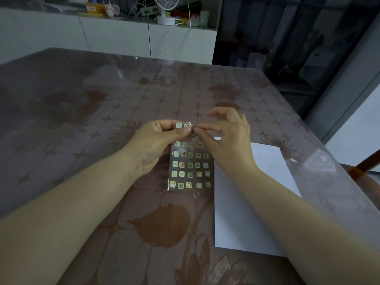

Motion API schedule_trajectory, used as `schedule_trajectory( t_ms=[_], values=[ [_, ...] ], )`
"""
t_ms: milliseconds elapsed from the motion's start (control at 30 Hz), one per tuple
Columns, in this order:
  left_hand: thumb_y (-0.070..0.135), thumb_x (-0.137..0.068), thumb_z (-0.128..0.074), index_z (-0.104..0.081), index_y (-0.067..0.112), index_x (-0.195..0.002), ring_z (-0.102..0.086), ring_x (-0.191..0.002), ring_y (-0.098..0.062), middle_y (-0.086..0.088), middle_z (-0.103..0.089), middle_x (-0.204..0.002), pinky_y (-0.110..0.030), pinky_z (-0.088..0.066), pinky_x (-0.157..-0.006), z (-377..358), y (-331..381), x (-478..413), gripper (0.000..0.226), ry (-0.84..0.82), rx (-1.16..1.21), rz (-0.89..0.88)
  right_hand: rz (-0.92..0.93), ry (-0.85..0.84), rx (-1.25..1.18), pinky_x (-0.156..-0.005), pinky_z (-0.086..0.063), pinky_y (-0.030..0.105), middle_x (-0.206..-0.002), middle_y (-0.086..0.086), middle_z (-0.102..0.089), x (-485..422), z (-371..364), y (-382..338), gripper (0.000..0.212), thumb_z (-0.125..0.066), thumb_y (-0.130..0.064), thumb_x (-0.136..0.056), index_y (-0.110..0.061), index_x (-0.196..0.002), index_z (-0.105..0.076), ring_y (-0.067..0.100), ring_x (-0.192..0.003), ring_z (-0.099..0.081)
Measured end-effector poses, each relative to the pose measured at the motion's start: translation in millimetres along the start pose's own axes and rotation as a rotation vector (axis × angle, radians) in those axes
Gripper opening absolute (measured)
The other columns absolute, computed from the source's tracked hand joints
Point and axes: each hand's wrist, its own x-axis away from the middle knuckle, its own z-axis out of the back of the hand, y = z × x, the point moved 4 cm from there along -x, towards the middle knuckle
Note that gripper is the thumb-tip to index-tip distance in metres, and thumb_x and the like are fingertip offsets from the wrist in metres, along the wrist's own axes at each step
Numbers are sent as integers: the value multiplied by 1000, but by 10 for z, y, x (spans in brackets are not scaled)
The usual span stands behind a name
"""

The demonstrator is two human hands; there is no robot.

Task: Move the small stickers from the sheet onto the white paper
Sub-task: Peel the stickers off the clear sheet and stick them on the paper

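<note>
Clear sheet (190,167) over the table's (82,120) middle: my left hand (156,145) grips its top, my right hand (224,145) pinches one sticker (191,126); paper (246,212) lies by the right edge. A hasty pull may fold the sticker.

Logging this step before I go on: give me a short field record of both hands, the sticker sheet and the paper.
left hand: grips the sticker sheet near its top edge
right hand: pinches a small sticker in the sheet's top row
white paper: flat on the table, right of the sheet
stickers on paper: none visible
</note>
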Motion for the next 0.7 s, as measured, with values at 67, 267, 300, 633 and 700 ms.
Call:
schedule_trajectory(
  t_ms=[67,267,300,633,700],
  values=[
    [17,-70,-68,-69,10,-89,-68,-74,-13,-5,-71,-82,-26,-54,-74,-6,1,5,21,-12,-15,5,-8,1,3,-93,-39,47,-108,-6,-56,1,-5,12,13,-68,-32,-79,-25,-87,-76,-5,-93,-26],
    [5,-81,-64,-66,12,-81,-64,-65,-12,-6,-68,-75,-24,-51,-67,30,-15,-7,7,87,-223,-32,-71,1,-60,-89,-43,47,-95,-12,-53,-15,-10,13,10,-68,-31,-75,-23,-78,-74,11,-93,-52],
    [6,-80,-66,-65,14,-80,-62,-65,-13,-6,-68,-75,-26,-49,-68,58,-7,-13,8,133,-337,-65,-94,-7,-93,-89,-44,42,-91,-12,-55,-25,2,19,6,-70,-29,-76,-24,-77,-73,10,-91,-55],
    [37,-84,-60,-66,33,-79,-52,-83,-8,10,-60,-80,-24,-34,-76,35,189,28,9,184,-978,-377,-7,-103,-47,-70,-47,24,-63,-12,-60,-37,105,-30,7,-71,-17,-76,-16,-69,-70,9,-63,-56],
    [36,-88,-55,-68,28,-74,-49,-63,-1,11,-62,-64,-17,-38,-63,-29,161,67,21,104,-771,-271,116,-106,60,-83,-44,32,-63,-10,-61,-14,78,-86,10,-69,-22,-76,-17,-68,-70,8,-59,-54]
  ],
)
